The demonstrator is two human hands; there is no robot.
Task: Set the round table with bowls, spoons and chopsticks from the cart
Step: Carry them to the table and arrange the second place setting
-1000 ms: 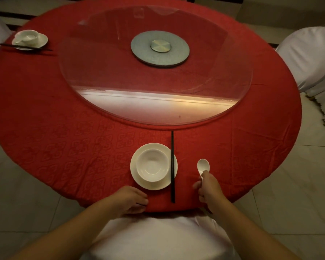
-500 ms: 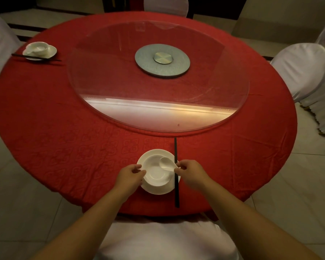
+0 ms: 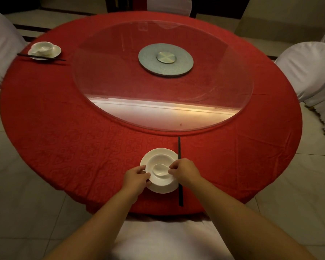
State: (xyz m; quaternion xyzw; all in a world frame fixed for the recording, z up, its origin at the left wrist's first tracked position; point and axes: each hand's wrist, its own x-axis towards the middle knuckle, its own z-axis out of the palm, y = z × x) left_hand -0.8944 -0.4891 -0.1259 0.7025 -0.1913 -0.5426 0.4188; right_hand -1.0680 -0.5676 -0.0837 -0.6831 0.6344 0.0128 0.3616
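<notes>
Right hand (image 3: pixel 185 172) pinches handle of small white ceramic spoon (image 3: pixel 160 170); left hand (image 3: pixel 136 178) grips round white porcelain bowl (image 3: pixel 160 170) rim; both likely light, slippery, chip-prone.

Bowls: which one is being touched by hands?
The near bowl, held by the left hand and right hand. The far bowl sits alone, far left.

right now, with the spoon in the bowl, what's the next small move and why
Probably let go of the spoon: its scoop already lies inside the bowl, the right hand pinches only its handle, and the left hand steadies the bowl's rim.
</notes>
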